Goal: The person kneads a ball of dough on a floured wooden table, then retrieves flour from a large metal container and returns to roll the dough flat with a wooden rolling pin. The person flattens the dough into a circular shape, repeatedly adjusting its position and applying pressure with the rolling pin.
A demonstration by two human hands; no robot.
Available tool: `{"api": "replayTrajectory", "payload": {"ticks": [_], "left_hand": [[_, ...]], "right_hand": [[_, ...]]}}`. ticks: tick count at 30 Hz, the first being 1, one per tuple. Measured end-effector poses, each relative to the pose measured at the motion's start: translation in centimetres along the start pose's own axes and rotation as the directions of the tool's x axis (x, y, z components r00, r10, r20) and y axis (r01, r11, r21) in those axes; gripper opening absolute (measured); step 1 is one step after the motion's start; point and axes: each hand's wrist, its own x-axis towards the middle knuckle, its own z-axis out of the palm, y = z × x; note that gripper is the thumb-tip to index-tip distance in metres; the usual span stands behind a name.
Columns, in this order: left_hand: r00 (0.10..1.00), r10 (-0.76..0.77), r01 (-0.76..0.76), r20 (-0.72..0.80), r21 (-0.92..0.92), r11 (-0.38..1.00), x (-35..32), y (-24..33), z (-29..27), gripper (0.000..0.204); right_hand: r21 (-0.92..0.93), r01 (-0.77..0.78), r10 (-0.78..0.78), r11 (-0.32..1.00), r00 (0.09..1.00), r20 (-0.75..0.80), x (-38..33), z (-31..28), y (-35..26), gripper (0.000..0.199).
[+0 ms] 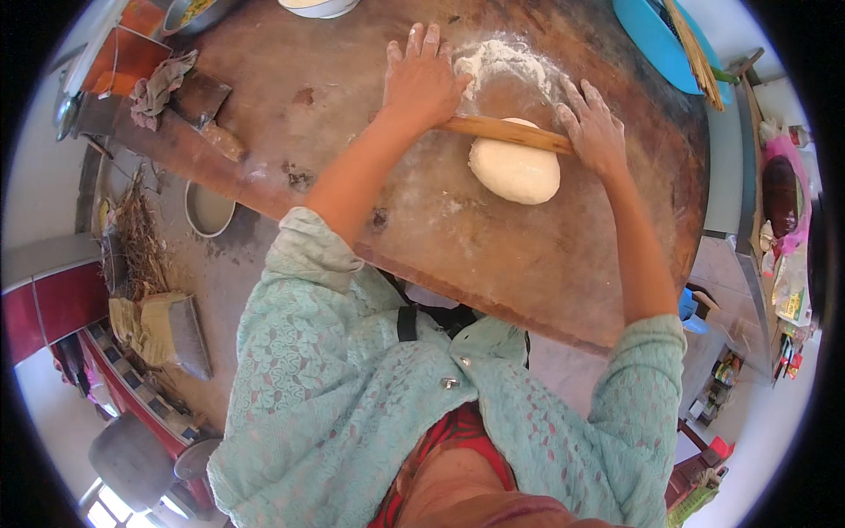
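A wooden rolling pin [502,132] lies across a thick, pale lump of dough [519,176] on the brown wooden table [422,211]. My left hand [422,84] is at the pin's left end, its floury fingers stretched forward and apart. At the right end is my right hand [594,132], also with fingers extended and spread, its palm against the pin. Neither hand has its fingers wrapped round the pin. A patch of white flour [502,60] is scattered on the tabletop just beyond the dough, between my hands.
On the table's left lie a cleaver [201,99] and a crumpled cloth [158,88]. A metal bowl [198,13] and a white bowl [319,7] stand at the far edge. A blue basin [660,44] with sticks across it is at far right.
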Motion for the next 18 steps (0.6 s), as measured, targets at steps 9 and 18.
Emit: {"api": "replayTrajectory", "payload": {"ticks": [9,18], "left_hand": [[0.990,0.030,-0.001,0.138,-0.203,0.979,-11.5,2.1,-4.2,0.055],[0.995,-0.083,0.080,-0.062,-0.044,0.996,-2.2,0.2,-0.7,0.062]], "right_hand": [[-0.007,0.224,-0.224,0.975,0.974,0.020,-10.2,-2.2,-2.1,0.050],[0.021,0.116,-0.116,0.993,0.993,-0.006,1.6,0.6,-0.8,0.051]]}}
